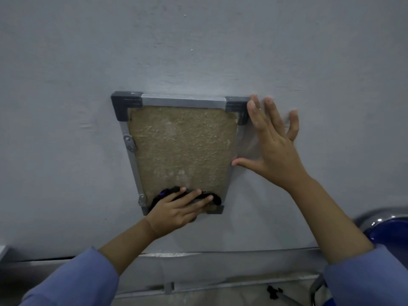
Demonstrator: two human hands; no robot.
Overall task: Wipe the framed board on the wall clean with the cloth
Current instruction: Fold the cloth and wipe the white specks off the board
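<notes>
A framed board (180,142) hangs on the grey wall, with a rough tan surface, a silver metal frame and dark grey plastic corners. My left hand (176,209) presses a dark, black-and-purple cloth (164,193) flat against the board's lower edge; most of the cloth is hidden under the fingers. My right hand (273,144) lies spread open against the wall and the board's right frame edge, its thumb touching the frame. Both forearms wear blue sleeves.
The grey wall (198,40) fills most of the view. A metal rail (220,286) runs along the bottom by the floor. A blue seat with a chrome frame (384,226) stands at the lower right. A small black object (273,291) lies on the floor.
</notes>
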